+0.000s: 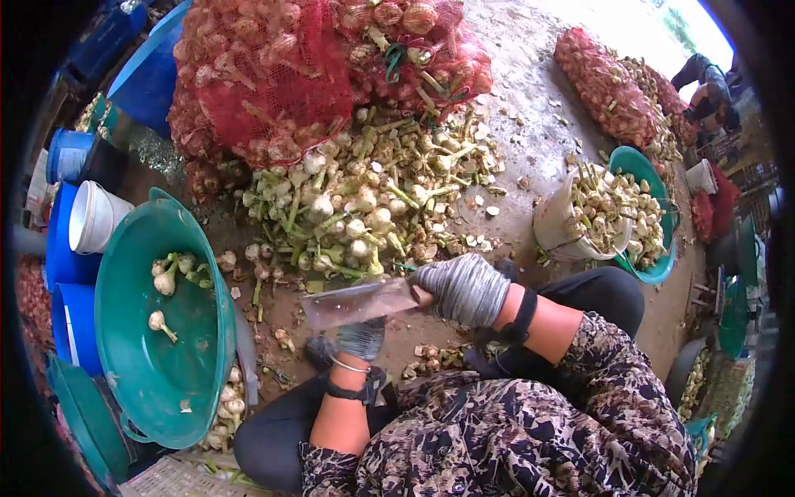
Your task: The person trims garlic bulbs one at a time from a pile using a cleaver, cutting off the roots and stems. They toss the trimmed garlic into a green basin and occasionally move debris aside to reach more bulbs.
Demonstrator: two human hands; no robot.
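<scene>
Right hand (468,290) gripped round cleaver (356,304), near side of garlic pile (335,207). Left hand (362,340) partly behind blade, grip unclear. I'd angle the edge clear of those fingers.

A: Where's the cam?
B: On the wearer's head, facing fwd & down, w/ the patterned shirt (497,431) v. close at the near edge.
A: Hands in shot?
B: Yep, left hand (362,338) & right hand (472,290) approx. mid-view, seen from above, bulb heap (356,207) just beyond.
A: How wide?
B: V. wide, w/ dark curved edges: green tub (157,364) on the left, daylight (687,25) far right.
</scene>
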